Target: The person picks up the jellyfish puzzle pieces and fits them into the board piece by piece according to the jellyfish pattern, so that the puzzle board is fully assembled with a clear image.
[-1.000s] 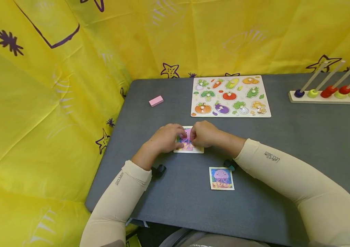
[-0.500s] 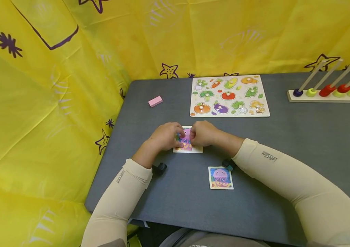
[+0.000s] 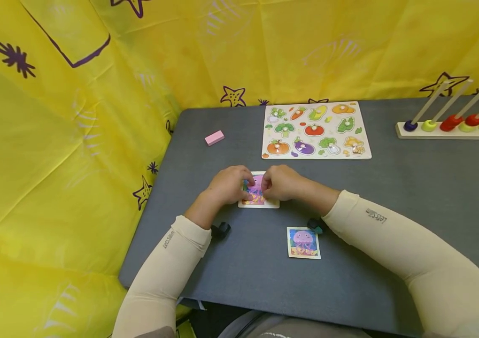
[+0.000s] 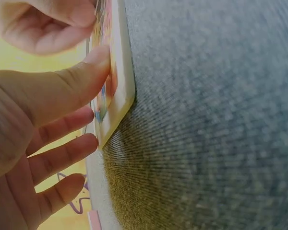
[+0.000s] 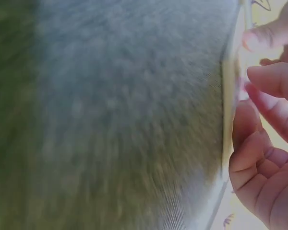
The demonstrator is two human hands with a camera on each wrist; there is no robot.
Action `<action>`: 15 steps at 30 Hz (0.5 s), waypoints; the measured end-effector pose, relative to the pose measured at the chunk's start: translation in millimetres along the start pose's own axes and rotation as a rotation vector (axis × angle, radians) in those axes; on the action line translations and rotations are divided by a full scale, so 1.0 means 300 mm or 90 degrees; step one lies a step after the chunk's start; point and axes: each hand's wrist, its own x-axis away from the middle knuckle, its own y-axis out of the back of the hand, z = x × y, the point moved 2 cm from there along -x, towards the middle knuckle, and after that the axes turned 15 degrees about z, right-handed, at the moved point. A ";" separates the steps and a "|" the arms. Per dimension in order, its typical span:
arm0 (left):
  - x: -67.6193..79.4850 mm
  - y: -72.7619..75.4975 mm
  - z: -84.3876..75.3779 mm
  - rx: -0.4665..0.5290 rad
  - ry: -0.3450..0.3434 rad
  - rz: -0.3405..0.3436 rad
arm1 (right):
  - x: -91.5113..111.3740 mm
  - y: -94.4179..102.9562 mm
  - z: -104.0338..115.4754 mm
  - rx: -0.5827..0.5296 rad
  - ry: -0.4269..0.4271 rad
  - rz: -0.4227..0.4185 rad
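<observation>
A small jellyfish jigsaw puzzle (image 3: 256, 202) in a pale frame lies on the grey table, partly covered by both hands. My left hand (image 3: 227, 186) rests on its left side. In the left wrist view, the thumb (image 4: 81, 76) touches the puzzle's face and the other fingers reach the frame's edge, fairly straight. From the right comes my right hand (image 3: 282, 183), its curled fingers (image 5: 249, 127) down on the puzzle. Whether a piece sits between those fingertips is hidden. Nearer the body lies a card (image 3: 304, 242) with the same pink jellyfish.
Behind the hands lies a vegetable knob puzzle board (image 3: 316, 130). A pink block (image 3: 214, 137) is at the back left. A peg stacker (image 3: 448, 133) with coloured beads and upright rods stands at the back right. Yellow cloth (image 3: 74, 188) hangs along the left and back.
Both hands stay on the jellyfish puzzle with hardly any movement. The whole head view shifts slightly; the puzzle, card and other objects keep their places on the table.
</observation>
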 end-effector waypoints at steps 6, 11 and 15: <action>-0.004 0.003 -0.002 -0.023 -0.019 0.029 | 0.110 0.040 -0.063 0.020 -0.004 -0.024; 0.005 0.000 -0.002 -0.058 -0.046 0.043 | 0.219 0.055 -0.146 0.028 -0.040 -0.021; 0.005 -0.009 -0.005 -0.072 -0.080 0.035 | 0.305 0.054 -0.204 0.035 -0.067 -0.012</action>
